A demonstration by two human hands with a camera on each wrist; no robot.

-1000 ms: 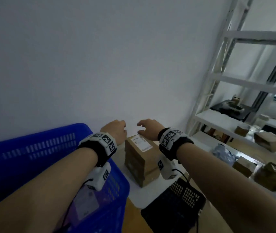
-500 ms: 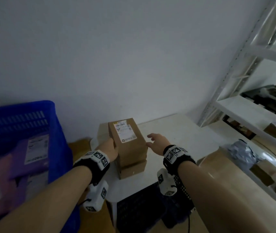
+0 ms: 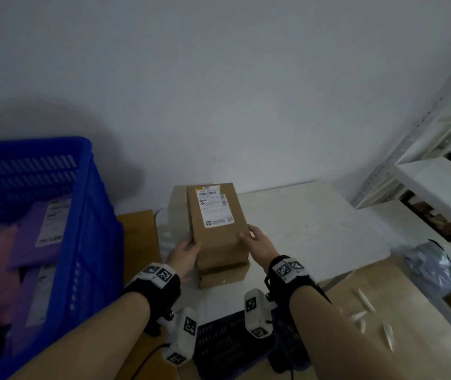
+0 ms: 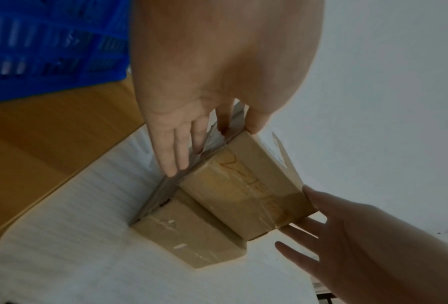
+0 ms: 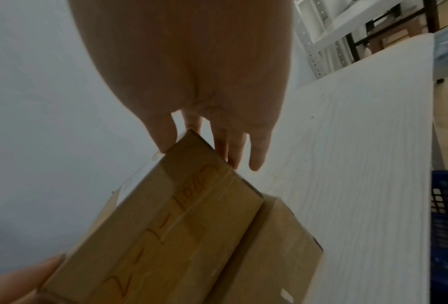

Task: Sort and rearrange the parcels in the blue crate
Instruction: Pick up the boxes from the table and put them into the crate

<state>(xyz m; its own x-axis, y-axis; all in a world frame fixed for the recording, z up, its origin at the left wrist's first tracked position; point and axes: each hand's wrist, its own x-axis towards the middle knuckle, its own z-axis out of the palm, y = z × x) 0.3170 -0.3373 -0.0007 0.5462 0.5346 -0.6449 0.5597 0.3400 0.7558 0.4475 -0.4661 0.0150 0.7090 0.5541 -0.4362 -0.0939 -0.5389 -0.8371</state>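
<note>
Left hand [image 3: 184, 256] flat against the left side of the top cardboard parcel [image 3: 217, 220], fingers straight, thumb on its top edge. Right hand [image 3: 258, 244] mirrors it on the right side, fingers extended, so the parcel is squeezed between 2 open palms. It sits stacked on a second parcel [image 3: 223, 278] on the white desk [image 3: 315, 229], right of the blue crate [image 3: 81, 204]. Stiff, taped card, probably slick; grip the long sides low.

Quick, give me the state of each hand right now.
Left hand: open, straight fingers pressed against the left side of the top brown cardboard box.
Right hand: open, fingers flat against that box's right side.
</note>
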